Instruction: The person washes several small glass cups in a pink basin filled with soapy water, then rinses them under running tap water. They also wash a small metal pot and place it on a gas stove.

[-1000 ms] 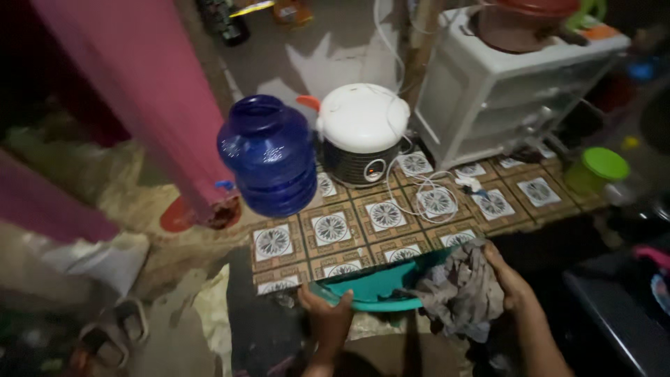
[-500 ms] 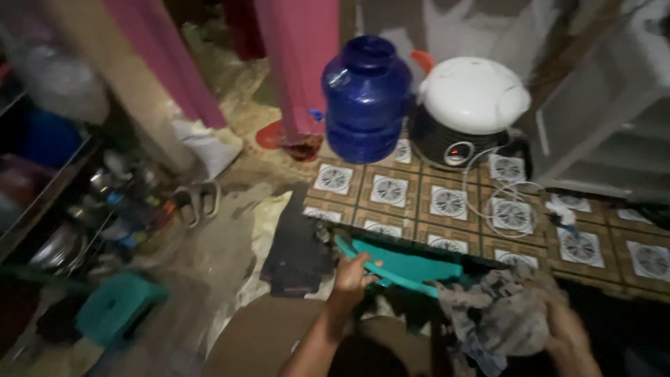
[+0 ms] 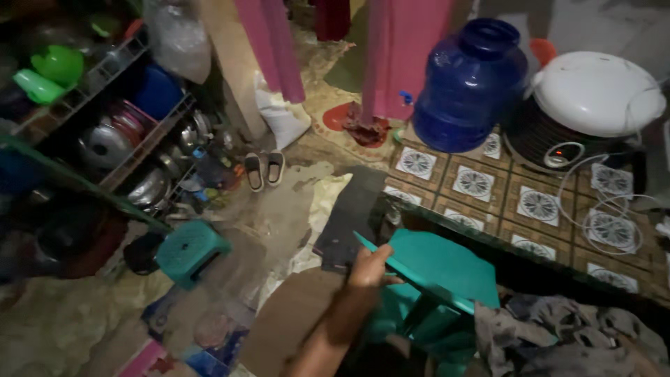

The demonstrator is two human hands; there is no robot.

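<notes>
One hand shows in the head view: the left hand [image 3: 368,265], fingers closed over the near corner of a teal plastic basin [image 3: 436,269] that stands tilted on edge. Against half a second ago, the view has swung left and closer, so the basin fills more of the lower middle, and a metal rack [image 3: 118,132] of pots and bowls has come into sight far to the left of the hand. The right hand, seen earlier under the cloth, is now out of frame, so its grip cannot be told.

Right of the left hand, just beyond the basin's lower rim, lies a crumpled grey rag [image 3: 558,335], soft and mottled, partly inside the basin. Above the hand stretches a patterned vinyl mat [image 3: 502,195] of square brown tiles with white rosettes. On it stand one deep-blue, ribbed plastic water jug [image 3: 469,87] and, to its right, one round white rice cooker [image 3: 593,105] with a smooth domed lid; a thin white cord [image 3: 600,202] loops from it across the mat.

Left of the hand sits one small teal plastic stool [image 3: 192,250], its top perforated. Up and to the left rest two pale slippers [image 3: 264,169], side by side. Two pink curtains [image 3: 398,49] hang above, smooth and matte.
</notes>
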